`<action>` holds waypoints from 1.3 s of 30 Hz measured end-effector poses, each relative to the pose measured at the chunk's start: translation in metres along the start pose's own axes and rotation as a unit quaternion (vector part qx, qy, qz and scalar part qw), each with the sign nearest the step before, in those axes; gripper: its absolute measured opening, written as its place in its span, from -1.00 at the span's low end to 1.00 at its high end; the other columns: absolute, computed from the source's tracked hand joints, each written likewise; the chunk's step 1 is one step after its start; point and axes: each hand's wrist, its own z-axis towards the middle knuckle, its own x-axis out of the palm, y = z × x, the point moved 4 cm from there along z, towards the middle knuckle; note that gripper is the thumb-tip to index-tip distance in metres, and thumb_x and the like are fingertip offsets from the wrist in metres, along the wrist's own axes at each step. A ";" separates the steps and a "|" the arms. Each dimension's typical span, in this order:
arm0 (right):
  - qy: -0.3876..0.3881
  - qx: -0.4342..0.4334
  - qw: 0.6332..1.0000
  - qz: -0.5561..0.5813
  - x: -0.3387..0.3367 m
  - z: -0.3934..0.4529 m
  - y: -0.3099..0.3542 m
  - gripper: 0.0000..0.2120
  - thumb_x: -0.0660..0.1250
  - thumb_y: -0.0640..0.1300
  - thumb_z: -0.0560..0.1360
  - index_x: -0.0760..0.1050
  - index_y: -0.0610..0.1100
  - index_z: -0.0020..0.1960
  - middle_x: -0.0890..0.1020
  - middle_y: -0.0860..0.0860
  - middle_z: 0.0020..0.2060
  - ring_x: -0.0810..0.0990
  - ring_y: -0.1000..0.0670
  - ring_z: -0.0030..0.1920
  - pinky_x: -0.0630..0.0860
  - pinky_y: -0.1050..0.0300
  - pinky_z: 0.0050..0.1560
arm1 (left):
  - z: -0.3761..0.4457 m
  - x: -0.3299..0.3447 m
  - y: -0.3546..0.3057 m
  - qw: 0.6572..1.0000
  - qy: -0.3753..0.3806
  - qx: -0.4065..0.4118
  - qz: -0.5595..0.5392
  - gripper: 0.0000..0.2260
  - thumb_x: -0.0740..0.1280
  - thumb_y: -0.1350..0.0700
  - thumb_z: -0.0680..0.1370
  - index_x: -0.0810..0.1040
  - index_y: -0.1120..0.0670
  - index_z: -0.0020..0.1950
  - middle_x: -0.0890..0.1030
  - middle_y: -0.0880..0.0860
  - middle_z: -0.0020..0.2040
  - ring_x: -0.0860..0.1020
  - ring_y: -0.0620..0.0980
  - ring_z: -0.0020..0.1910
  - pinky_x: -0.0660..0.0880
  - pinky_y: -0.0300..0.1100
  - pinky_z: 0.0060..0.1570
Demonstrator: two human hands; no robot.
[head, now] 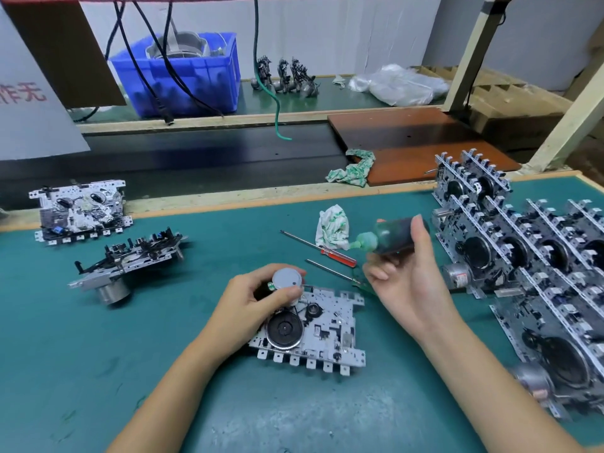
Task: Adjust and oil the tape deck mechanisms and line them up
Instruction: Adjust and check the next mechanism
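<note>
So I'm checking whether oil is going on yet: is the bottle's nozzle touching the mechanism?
Apart. The head view shows the oil bottle raised in the right hand, well above the mechanism.

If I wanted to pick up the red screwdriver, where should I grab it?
Grab the red screwdriver by its fat red handle, the end nearest the person. Come straight down from above: it lies flat on the green mat, and the thin metal shaft would be slippery and hard to pinch.

One tape deck mechanism (313,328) lies near the front middle of the bench (196,387), two more mechanisms (98,233) toward its left edge, rows of mechanisms (529,253) along its right edge, and two screwdrivers (323,253) and a rag (333,227) behind the middle one.
</note>
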 end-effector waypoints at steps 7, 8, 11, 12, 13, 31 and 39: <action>-0.056 -0.062 0.966 -0.243 0.001 -0.010 -0.019 -0.50 0.35 0.23 0.12 0.44 -0.13 -0.15 0.56 0.14 -0.46 0.56 0.15 -0.37 0.54 0.18 -0.27 | 0.000 0.008 -0.001 0.999 0.045 0.021 0.003 -0.77 0.39 -0.07 0.38 0.62 -0.07 0.00 0.68 -0.08 -0.04 0.56 -0.26 -0.10 0.44 -0.42 -0.06; -0.055 -0.075 0.960 -0.264 0.002 -0.010 -0.019 -0.52 0.34 0.24 0.12 0.45 -0.12 -0.17 0.56 0.14 -0.46 0.56 0.15 -0.36 0.55 0.19 -0.26 | 0.000 0.007 -0.001 0.999 0.045 0.024 0.002 -0.75 0.38 -0.10 0.36 0.62 -0.08 0.00 0.67 -0.10 -0.05 0.55 -0.27 -0.10 0.44 -0.42 -0.07; -0.050 -0.094 0.952 -0.286 0.002 -0.009 -0.021 -0.58 0.34 0.22 0.15 0.45 -0.08 -0.19 0.57 0.16 -0.45 0.58 0.15 -0.33 0.56 0.22 -0.30 | 0.000 0.007 -0.001 0.999 0.046 0.027 -0.001 -0.77 0.39 -0.08 0.37 0.63 -0.08 0.00 0.67 -0.12 -0.07 0.55 -0.26 -0.11 0.44 -0.42 -0.07; -0.050 -0.098 0.952 -0.285 0.001 -0.009 -0.021 -0.60 0.35 0.20 0.16 0.45 -0.08 -0.18 0.57 0.16 -0.45 0.58 0.16 -0.32 0.56 0.24 -0.32 | 0.000 0.008 -0.001 0.999 0.045 0.027 -0.001 -0.76 0.38 -0.09 0.36 0.63 -0.09 0.00 0.67 -0.10 -0.06 0.55 -0.25 -0.11 0.45 -0.41 -0.06; -0.048 -0.104 0.951 -0.286 0.001 -0.009 -0.021 -0.62 0.35 0.18 0.18 0.44 -0.08 -0.18 0.57 0.16 -0.44 0.59 0.18 -0.32 0.55 0.25 -0.33 | 0.000 0.008 -0.001 0.999 0.044 0.028 0.000 -0.75 0.37 -0.11 0.36 0.63 -0.10 -0.01 0.67 -0.09 -0.05 0.55 -0.24 -0.10 0.46 -0.40 -0.04; -0.005 -0.146 0.936 -0.321 0.006 -0.013 -0.025 -0.77 0.31 0.07 0.30 0.44 -0.05 -0.15 0.60 0.20 -0.37 0.57 0.25 -0.28 0.54 0.31 -0.28 | 0.000 0.008 -0.004 0.999 0.039 0.035 0.011 -0.82 0.36 0.08 0.42 0.62 -0.06 0.00 0.65 -0.24 -0.12 0.53 -0.35 -0.15 0.39 -0.49 -0.11; -0.017 -0.142 0.938 -0.316 0.007 -0.016 -0.023 -0.72 0.33 0.10 0.29 0.44 -0.04 -0.11 0.61 0.22 -0.34 0.58 0.26 -0.25 0.57 0.29 -0.23 | -0.002 0.008 -0.005 0.999 0.031 0.033 0.020 -0.82 0.36 0.05 0.43 0.62 -0.06 0.02 0.66 -0.20 -0.11 0.53 -0.32 -0.15 0.41 -0.48 -0.10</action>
